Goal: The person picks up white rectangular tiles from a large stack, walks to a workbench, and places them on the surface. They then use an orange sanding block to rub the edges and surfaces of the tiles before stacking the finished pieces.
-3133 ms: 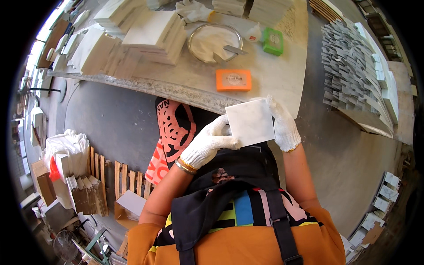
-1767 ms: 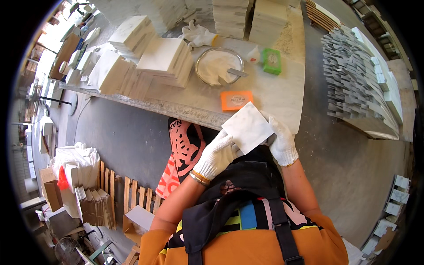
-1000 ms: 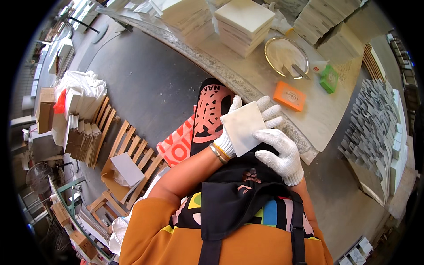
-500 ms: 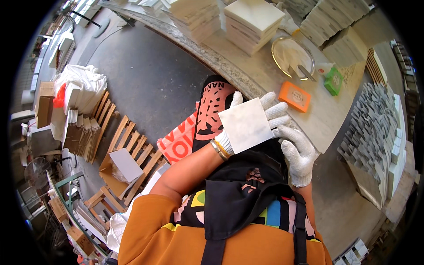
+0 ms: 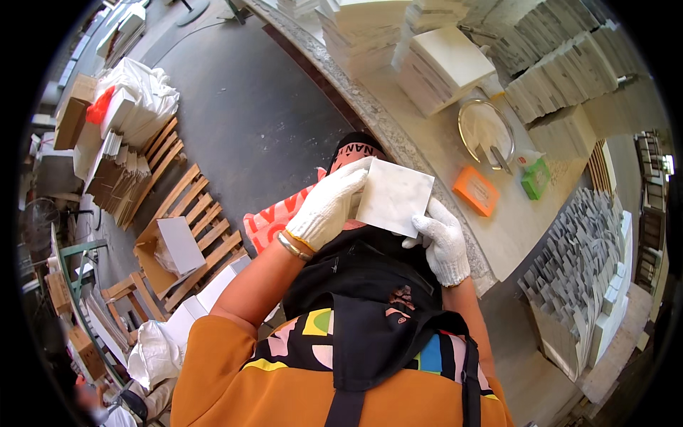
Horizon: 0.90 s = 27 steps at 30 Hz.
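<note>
1. The tabletop (image 5: 455, 142) is a long pale stone slab with a rough speckled edge, running from the top of the view down to the right.
2. Stacks of white tiles (image 5: 445, 67) stand on the tabletop, with more rows farther right.
3. Wooden pallets (image 5: 192, 220) lie on the dark floor to the left, one carrying an open cardboard box (image 5: 171, 245).
4. The square white tile (image 5: 393, 196) is held up in the air in front of the person, near the tabletop's edge and tilted.
5. The left hand (image 5: 329, 208), in a white glove, has its grip closed on the tile's left edge.
6. The right hand (image 5: 442, 238), also gloved, has its grip closed on the tile's lower right corner.
7. A round metal-rimmed dish (image 5: 486, 132) sits on the tabletop beyond the tile.
8. An orange block (image 5: 476, 191) lies just beside the dish, and a small green box (image 5: 534, 178) lies near it.
</note>
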{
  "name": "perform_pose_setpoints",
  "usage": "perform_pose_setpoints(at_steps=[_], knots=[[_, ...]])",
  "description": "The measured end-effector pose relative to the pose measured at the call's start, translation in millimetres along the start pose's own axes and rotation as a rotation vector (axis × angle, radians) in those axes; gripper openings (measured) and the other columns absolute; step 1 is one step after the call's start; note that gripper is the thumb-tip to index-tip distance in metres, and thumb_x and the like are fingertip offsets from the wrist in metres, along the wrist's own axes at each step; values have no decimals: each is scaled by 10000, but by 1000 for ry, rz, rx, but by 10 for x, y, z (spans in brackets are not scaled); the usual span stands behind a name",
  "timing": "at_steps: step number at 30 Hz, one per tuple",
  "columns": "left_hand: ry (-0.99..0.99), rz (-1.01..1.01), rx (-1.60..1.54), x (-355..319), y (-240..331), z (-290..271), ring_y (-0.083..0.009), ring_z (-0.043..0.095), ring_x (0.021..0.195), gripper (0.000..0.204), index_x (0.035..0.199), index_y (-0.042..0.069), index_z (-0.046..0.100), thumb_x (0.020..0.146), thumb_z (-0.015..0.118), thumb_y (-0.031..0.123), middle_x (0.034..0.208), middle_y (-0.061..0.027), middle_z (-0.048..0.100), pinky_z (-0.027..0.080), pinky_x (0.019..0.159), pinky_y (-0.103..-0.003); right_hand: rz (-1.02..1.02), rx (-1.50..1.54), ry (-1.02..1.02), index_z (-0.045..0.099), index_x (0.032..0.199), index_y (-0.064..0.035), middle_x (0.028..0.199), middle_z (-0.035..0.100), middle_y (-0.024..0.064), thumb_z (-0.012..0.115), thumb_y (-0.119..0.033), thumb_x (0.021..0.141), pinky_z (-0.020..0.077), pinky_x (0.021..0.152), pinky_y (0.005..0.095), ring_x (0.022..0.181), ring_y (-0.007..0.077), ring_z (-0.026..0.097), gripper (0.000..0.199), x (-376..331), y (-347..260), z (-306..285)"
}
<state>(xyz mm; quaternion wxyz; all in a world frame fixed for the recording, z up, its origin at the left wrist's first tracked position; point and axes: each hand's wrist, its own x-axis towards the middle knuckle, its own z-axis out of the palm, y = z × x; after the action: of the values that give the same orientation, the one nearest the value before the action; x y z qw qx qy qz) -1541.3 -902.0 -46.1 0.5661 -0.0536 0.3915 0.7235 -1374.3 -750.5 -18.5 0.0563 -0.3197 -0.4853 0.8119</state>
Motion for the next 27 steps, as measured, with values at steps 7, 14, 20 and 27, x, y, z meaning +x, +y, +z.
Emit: perform_pose_setpoints(at_steps=[7, 14, 20, 27], knots=[[-93, 127, -421, -342, 70, -663, -259, 504, 1327, 687, 1487, -5, 381, 1018, 506, 482, 1464, -173, 494, 426, 1093, -428, 267, 90, -294, 453, 1424, 59, 1250, 628, 109, 615, -136, 888, 569, 663, 272, 941, 151, 653, 593, 477, 159, 388], [-145, 302, -860, -679, -45, -1192, -320, 396, 1428, 699, 1502, 68, 384, 988, 537, 517, 1536, -146, 430, 328, 1158, -548, 421, -105, -413, 447, 1430, 51, 1251, 632, 97, 599, -137, 917, 580, 672, 262, 944, 133, 649, 567, 896, 296, 1019], [-109, 397, -903, -911, 36, -1461, -305, 362, 1450, 689, 1503, 88, 387, 990, 525, 529, 1562, -133, 394, 308, 1179, -510, 482, -48, -478, 445, 1429, 35, 1211, 636, 105, 562, -97, 932, 584, 661, 278, 917, 153, 659, 527, 1147, 562, 1402], [-105, 436, -919, -1006, 68, -1638, -314, 335, 1466, 691, 1506, 107, 370, 988, 519, 540, 1575, -138, 368, 307, 1180, -511, 594, -23, -487, 442, 1430, 17, 1183, 639, 101, 560, -57, 923, 585, 671, 290, 910, 172, 664, 525, 1302, 734, 1561]])
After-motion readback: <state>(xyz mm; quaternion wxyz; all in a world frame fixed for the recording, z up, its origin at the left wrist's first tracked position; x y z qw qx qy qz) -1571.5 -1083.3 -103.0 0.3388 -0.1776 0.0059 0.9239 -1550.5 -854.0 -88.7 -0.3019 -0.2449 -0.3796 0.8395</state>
